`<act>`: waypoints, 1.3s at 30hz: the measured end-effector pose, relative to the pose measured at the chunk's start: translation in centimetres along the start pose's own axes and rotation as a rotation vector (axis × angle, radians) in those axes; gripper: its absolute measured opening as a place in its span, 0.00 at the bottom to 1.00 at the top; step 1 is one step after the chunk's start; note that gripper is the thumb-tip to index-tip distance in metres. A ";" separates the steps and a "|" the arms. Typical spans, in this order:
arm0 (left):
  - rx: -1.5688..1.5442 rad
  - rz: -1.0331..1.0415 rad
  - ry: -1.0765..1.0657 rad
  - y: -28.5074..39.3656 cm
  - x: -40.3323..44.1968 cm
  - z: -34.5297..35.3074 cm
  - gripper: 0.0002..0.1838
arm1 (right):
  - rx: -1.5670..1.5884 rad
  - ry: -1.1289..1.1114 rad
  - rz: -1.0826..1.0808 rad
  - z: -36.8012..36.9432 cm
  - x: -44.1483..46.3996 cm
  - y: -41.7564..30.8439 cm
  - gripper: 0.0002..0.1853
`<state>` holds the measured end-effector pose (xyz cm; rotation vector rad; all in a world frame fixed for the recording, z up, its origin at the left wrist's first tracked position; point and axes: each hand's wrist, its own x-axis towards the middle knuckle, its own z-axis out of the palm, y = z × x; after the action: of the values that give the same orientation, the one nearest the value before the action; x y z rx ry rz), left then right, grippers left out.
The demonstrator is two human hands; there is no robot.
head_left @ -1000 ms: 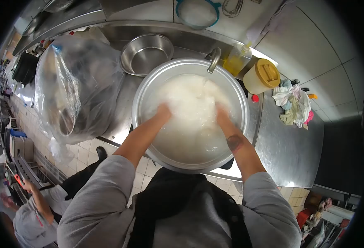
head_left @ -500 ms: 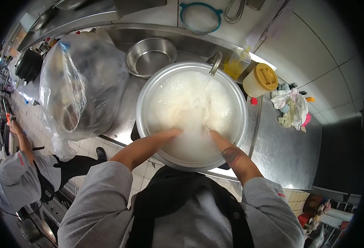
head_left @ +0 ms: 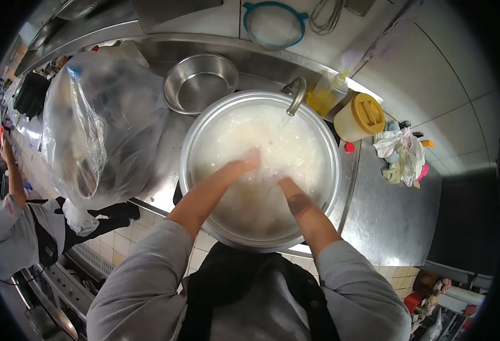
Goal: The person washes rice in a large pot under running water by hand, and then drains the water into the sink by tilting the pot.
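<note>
**Working cloudy water [head_left: 233, 125] by hand in a large metal pot [head_left: 187, 170]**

Step in hand: both hands are in the pot, below the tap [head_left: 299, 95], from which a thin stream appears to fall. The pose and the foam-flecked surface suggest that the contents are being stirred or rinsed by hand.

Next move: as judged, a further stroke calls for both hands to remain low and inside the rim, clear of the tap, with slow sweeps to limit splashing on the counter [head_left: 397, 210].

Position of the water: it surrounds the fingers of both hands. The left hand [head_left: 252, 159] lies near the middle of the pot, partly covered and blurred. The right hand [head_left: 283, 181] is just beside it, nearer the person and almost wholly under the surface. Neither hand touches the rim.

Finger state: cannot be told for either hand; the water hides the fingertips. Whether they hold anything, or what lies beneath the surface, is likewise not visible.

Surroundings: a metal bowl [head_left: 200, 85] stands beyond the pot to the left. A jar [head_left: 355, 122] with a yellow lid stands to the right, near a red cap [head_left: 349, 147].
</note>
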<state>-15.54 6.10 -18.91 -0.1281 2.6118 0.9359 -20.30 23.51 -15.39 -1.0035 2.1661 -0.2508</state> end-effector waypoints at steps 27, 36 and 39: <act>-0.175 0.050 -0.374 4.8 -12.5 -0.7 0.17 | 0.057 -0.418 0.094 -0.7 -6.3 0.8 0.16; 0.075 0.419 -0.076 5.3 -12.1 -1.4 0.19 | 0.470 -0.180 0.122 -1.9 -6.1 -3.2 0.15; 0.077 0.072 0.139 5.3 -10.7 -1.7 0.21 | -0.087 0.037 -0.233 0.8 -1.0 0.9 0.13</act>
<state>-7.20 8.78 -10.59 -0.0818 2.7936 0.8775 -19.85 24.92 -15.83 -1.3121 2.1076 -0.2886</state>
